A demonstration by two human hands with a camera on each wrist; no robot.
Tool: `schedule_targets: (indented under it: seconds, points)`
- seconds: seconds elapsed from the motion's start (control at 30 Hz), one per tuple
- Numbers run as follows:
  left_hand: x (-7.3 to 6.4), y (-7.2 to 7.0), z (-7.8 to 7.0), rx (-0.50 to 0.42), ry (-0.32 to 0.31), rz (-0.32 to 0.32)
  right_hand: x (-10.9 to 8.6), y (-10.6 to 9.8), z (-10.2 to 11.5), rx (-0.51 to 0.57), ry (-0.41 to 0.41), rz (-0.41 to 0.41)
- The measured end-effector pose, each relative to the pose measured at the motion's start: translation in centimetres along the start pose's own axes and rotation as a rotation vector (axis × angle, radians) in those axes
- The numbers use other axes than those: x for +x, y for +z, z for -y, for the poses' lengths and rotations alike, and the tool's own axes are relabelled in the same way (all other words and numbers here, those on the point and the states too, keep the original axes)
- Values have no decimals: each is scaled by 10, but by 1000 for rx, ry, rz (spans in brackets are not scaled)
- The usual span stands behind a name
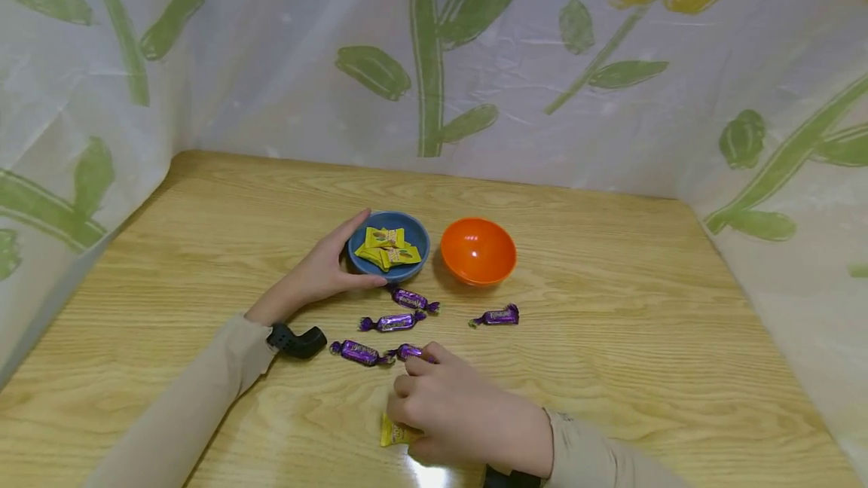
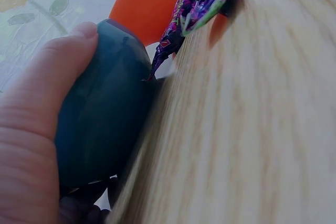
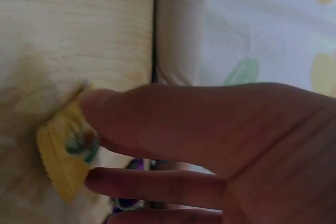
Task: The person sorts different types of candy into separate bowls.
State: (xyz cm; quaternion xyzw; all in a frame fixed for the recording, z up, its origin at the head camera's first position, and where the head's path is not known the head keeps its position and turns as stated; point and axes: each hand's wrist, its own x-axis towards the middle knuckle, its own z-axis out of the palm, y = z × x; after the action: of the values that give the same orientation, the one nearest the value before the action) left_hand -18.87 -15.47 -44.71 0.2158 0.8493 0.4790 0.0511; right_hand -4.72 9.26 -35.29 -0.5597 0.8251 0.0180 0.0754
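My left hand (image 1: 319,269) holds the blue bowl (image 1: 415,230) by its side, the thumb on the near rim and the fingers round the far left. Several yellow-wrapped candies (image 1: 386,247) lie in that bowl. In the left wrist view the thumb (image 2: 39,87) presses along the bowl's outer wall (image 2: 105,108). Low at the front of the table, my right hand (image 1: 461,413) pinches another yellow-wrapped candy (image 1: 393,431) at the tabletop. The right wrist view has the thumb on this candy (image 3: 60,153), a finger at its edge; the hand covers part of it.
An orange bowl (image 1: 478,251) stands right of the blue one, with nothing seen inside. Several purple-wrapped candies (image 1: 396,321) lie between the hands, one partly behind the right fingers. Another purple candy (image 1: 500,315) is below the orange bowl. A flower-patterned curtain (image 1: 305,59) borders the wooden table (image 1: 644,322).
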Motion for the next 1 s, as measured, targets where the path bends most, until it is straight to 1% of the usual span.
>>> schedule_targets:
  seconds: [0.1,0.27,0.37,0.53,0.67,0.77,0.83,1.0]
  points:
    - [0,0,-1,-8,-2,6,3,4,1,16,4,36]
    - [0,-1,-3,-24,-14,15,7,9,2,54,13,44]
    - [1,-2,-3,-14,-19,15,9,12,3,66,13,56]
    - [1,-1,-3,-7,-10,10,11,15,3,55,-3,67]
    - [1,0,-2,-7,-6,10,12,16,1,36,-17,32]
    - [1,0,0,0,-4,11,10,13,-2,37,-16,-27]
    - [0,0,1,-3,-7,6,9,9,-4,53,-10,-62]
    - [-1,0,1,-10,-5,0,7,-6,-12,69,36,-140]
